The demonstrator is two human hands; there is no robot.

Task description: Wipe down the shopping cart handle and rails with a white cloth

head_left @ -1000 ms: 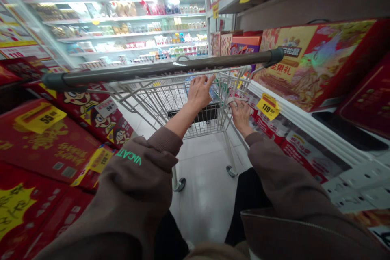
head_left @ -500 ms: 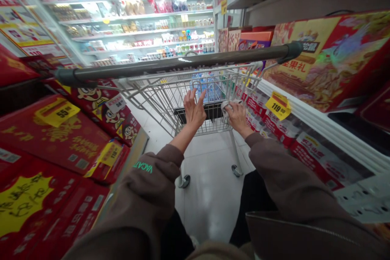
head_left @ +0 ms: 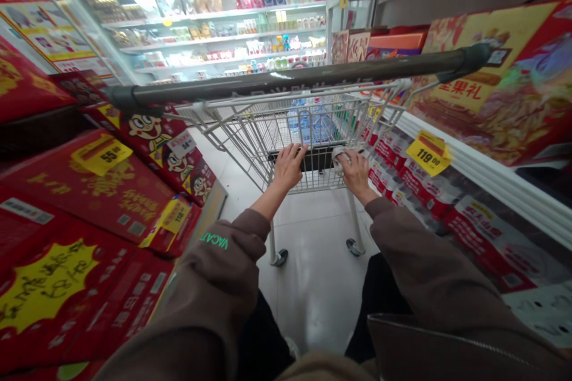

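A wire shopping cart (head_left: 250,131) stands in front of me in a store aisle, its dark handle bar (head_left: 295,80) running across the view. My left hand (head_left: 288,166) rests on the black seat flap (head_left: 313,164) at the cart's rear, fingers curled over its top edge. My right hand (head_left: 355,169) presses a small white cloth (head_left: 340,155) against the same part of the cart, fingers closed on the cloth. A pack of water bottles (head_left: 308,122) lies inside the basket.
Red gift boxes with yellow price tags (head_left: 102,155) are stacked on my left. Shelves of boxed goods and a yellow 119 tag (head_left: 428,153) run along my right. Chilled shelves (head_left: 214,24) stand at the aisle's end. White tiled floor (head_left: 313,274) lies between my legs.
My left hand dropped from the upper wire frame to the black seat flap. My right hand moved with the cloth along the cart's rear. The view shifted closer and lower.
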